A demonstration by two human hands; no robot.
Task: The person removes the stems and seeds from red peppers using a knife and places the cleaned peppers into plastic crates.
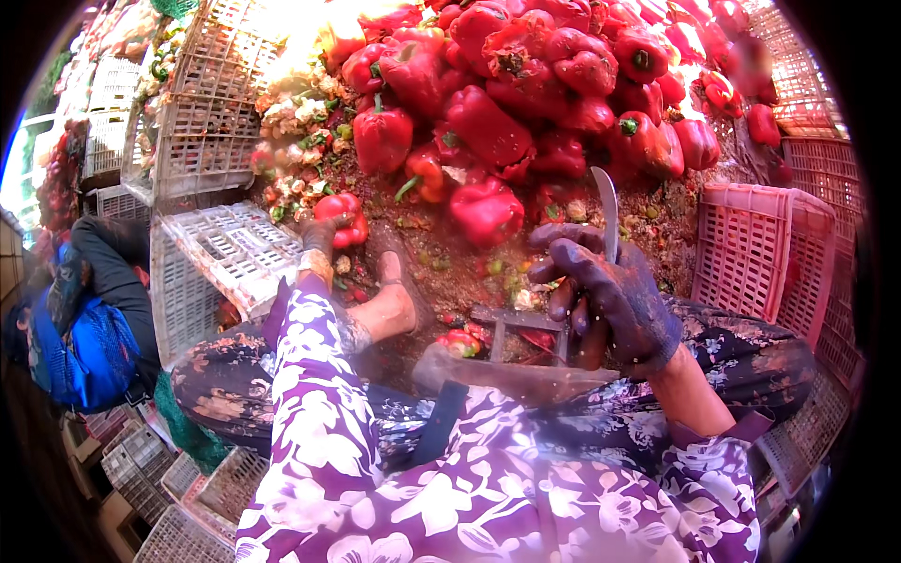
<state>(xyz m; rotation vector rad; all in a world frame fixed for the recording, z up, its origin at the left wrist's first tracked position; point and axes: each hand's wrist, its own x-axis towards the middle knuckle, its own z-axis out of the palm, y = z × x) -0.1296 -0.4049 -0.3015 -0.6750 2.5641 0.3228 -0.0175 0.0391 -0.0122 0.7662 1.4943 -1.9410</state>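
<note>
My left hand, in a soiled glove, is at a red bell pepper beside the pile's left edge; its fingers touch the fruit, though their grip is partly hidden. In my right hand, gloved in dark purple, is a knife with a curved blade pointing up. A heap of red bell peppers lies in front of me. One red pepper rests at its near edge, between my hands. Cut cores and seeds lie left of the heap.
White plastic crates stand at the left, one tilted near my left forearm. A pink crate stands at the right. A low wooden frame is between my legs. Another person in blue sits at the far left. Seeds and scraps cover the ground.
</note>
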